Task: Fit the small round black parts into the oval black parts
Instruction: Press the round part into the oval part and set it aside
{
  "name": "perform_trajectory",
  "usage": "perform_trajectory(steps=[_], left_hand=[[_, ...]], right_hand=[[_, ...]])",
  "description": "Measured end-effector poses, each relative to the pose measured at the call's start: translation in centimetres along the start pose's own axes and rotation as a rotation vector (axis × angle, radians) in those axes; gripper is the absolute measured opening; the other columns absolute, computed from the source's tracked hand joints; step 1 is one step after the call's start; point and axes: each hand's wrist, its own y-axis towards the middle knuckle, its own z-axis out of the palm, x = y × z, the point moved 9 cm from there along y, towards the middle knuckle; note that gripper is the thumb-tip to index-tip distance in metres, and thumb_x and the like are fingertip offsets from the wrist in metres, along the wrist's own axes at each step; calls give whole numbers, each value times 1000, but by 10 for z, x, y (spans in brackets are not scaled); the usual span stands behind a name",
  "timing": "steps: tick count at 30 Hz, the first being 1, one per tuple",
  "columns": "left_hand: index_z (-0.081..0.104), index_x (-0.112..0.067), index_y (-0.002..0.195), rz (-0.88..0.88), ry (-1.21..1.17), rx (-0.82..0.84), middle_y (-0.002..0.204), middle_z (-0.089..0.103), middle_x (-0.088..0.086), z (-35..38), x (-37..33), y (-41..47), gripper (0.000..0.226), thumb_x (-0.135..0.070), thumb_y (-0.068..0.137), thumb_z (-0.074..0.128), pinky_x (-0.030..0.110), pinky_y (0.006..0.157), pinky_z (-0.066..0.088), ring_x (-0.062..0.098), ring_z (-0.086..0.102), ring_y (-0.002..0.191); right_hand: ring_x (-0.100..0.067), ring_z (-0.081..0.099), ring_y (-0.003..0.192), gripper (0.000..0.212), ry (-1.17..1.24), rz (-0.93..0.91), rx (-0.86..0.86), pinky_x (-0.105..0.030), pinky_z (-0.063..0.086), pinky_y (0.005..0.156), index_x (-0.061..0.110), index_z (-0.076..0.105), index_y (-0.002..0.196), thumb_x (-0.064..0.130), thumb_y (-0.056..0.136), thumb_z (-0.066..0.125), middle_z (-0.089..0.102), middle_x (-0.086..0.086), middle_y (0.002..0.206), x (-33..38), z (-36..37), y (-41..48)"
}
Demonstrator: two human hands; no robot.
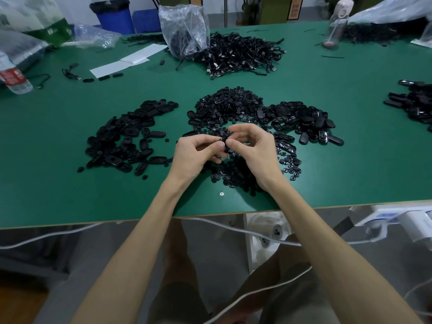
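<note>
Both hands meet above the middle of the green table (327, 174). My left hand (198, 155) and my right hand (252, 146) pinch one black oval part (225, 141) between their fingertips; most of it is hidden by the fingers. A heap of small round black parts (230, 106) lies just behind the hands, and more round parts (236, 174) are scattered under the wrists. Oval black parts lie in a pile on the left (131, 134) and in another pile on the right (301, 120).
A tangle of black cables (243, 54) and a clear plastic bag (184, 29) sit at the back. A water bottle (14, 78) lies far left, white paper (121, 63) behind it. More black parts (416, 106) are at the right edge. White cords (233, 228) hang below the table edge.
</note>
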Motion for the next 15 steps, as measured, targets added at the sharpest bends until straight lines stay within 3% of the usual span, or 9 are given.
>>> perform_trajectory(steps=[5, 15], left_hand=[[74, 0, 107, -9, -36, -15, 86, 79, 14, -1, 1, -1, 15, -6, 94, 74, 30, 67, 62, 27, 78, 76], [74, -2, 106, -9, -26, -22, 84, 79, 9, -2, 2, 0, 12, -7, 95, 73, 28, 65, 61, 24, 78, 75]], right_hand=[[-5, 68, 80, 25, 22, 18, -19, -25, 57, 79, 13, 74, 107, 2, 86, 80, 74, 11, 84, -2, -2, 0], [-7, 72, 87, 20, 13, 47, -39, -22, 58, 80, 11, 76, 106, 4, 87, 79, 77, 4, 92, -5, -3, 0]])
